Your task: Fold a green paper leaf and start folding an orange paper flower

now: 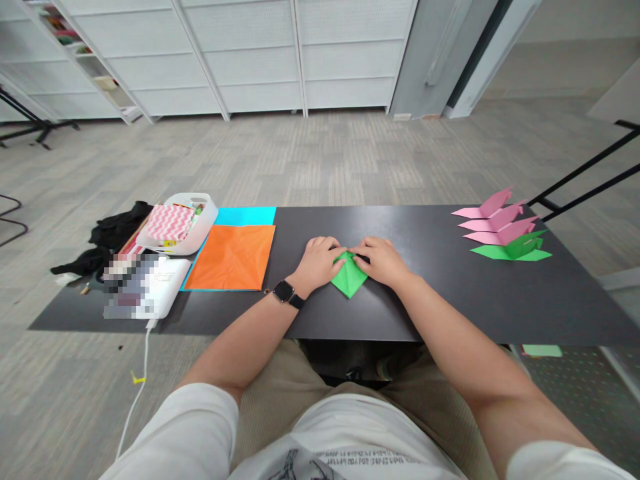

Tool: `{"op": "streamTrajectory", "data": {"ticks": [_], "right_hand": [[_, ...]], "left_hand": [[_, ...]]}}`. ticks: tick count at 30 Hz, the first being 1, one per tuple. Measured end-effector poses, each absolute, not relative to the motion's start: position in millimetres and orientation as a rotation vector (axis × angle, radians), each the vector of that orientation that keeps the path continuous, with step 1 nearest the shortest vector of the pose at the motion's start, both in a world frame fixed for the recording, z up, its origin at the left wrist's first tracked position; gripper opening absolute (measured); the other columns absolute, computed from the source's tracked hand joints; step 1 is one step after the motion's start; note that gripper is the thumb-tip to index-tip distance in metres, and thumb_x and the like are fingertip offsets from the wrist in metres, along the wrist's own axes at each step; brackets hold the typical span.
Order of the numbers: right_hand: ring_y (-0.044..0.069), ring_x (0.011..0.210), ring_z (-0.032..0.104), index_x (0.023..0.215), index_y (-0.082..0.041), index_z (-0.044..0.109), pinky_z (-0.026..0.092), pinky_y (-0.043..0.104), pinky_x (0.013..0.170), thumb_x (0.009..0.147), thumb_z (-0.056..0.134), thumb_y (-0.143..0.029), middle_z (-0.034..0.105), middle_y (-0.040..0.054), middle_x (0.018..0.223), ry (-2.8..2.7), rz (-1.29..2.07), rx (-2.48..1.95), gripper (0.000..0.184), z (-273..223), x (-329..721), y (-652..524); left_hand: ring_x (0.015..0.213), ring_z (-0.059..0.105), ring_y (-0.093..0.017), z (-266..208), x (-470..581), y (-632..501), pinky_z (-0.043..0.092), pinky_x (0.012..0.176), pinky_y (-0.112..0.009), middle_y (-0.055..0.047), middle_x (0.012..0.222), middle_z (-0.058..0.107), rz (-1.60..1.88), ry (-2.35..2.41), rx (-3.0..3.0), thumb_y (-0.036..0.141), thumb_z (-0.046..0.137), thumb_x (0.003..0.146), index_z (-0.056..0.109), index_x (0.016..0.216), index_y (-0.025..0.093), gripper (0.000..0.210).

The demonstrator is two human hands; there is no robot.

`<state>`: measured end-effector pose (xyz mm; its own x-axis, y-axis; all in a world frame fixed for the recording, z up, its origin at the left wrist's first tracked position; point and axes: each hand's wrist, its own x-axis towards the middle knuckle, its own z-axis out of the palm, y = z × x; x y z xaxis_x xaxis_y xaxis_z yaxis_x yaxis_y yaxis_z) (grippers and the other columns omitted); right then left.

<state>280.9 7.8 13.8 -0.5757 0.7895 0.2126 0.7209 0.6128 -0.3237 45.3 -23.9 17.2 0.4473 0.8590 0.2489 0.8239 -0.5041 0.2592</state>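
Note:
A green origami paper, folded to a small diamond with creases down its middle, lies on the dark table in front of me. My left hand, with a black watch on its wrist, grips the upper left edge of the paper. On the other side my right hand holds the upper right edge. Thumbs and fingertips of both hands come close together at the top of the diamond, partly hiding it.
To the left lie orange paper sheets over blue paper. Beyond them stand a white basket, a white device with a cable, and black cloth. Several folded paper birds, pink and green, stand at the far right.

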Motion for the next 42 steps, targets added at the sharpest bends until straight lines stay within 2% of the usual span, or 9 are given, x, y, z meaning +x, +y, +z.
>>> {"op": "streamTrajectory", "data": {"ticks": [5,12,22,33,39,42], "right_hand": [[0.027,0.104,0.061,0.126,-0.032,0.082,0.039,0.041,0.089,0.100,0.066,-0.026,0.069,0.0078,0.108,-2.510,0.270,-1.209,0.031,9,280,10],[0.028,0.105,0.061,0.124,-0.032,0.082,0.041,0.043,0.090,0.100,0.067,-0.028,0.068,0.0089,0.109,-2.501,0.285,-1.202,0.029,9,283,11],[0.027,0.104,0.063,0.099,-0.030,0.086,0.042,0.042,0.091,0.096,0.074,-0.025,0.071,0.0073,0.107,-2.529,0.347,-1.132,0.014,18,304,14],[0.022,0.095,0.067,0.095,-0.033,0.088,0.049,0.038,0.090,0.092,0.076,-0.027,0.072,0.0056,0.104,-2.632,0.491,-1.008,0.014,27,335,18],[0.025,0.101,0.068,0.089,-0.036,0.088,0.048,0.040,0.092,0.086,0.082,-0.028,0.075,0.0038,0.105,-2.654,0.497,-1.181,0.010,40,342,9],[0.025,0.101,0.069,0.089,-0.033,0.087,0.050,0.041,0.094,0.089,0.077,-0.026,0.075,0.0041,0.106,-2.632,0.520,-1.177,0.012,42,346,11]], "left_hand": [[0.123,0.058,-0.029,17,45,-24,0.042,0.112,-0.050,-0.009,0.131,0.066,0.526,1.511,2.576,0.035,0.060,0.106,0.074,0.136,0.028,0.034],[0.127,0.056,-0.032,15,45,-25,0.040,0.116,-0.052,-0.010,0.133,0.064,0.529,1.517,2.547,0.049,0.067,0.101,0.075,0.136,0.029,0.041],[0.128,0.056,-0.032,18,46,-26,0.040,0.116,-0.052,-0.010,0.135,0.065,0.508,1.531,2.535,0.048,0.066,0.102,0.074,0.137,0.027,0.042],[0.127,0.056,-0.033,14,45,-26,0.041,0.115,-0.053,-0.012,0.136,0.065,0.537,1.534,2.556,0.048,0.067,0.101,0.075,0.138,0.026,0.044],[0.127,0.057,-0.034,15,45,-26,0.041,0.116,-0.054,-0.011,0.135,0.065,0.555,1.533,2.540,0.047,0.068,0.101,0.076,0.136,0.028,0.041],[0.126,0.057,-0.033,14,45,-26,0.040,0.117,-0.054,-0.011,0.134,0.065,0.560,1.530,2.540,0.047,0.068,0.101,0.076,0.136,0.028,0.041]]}}
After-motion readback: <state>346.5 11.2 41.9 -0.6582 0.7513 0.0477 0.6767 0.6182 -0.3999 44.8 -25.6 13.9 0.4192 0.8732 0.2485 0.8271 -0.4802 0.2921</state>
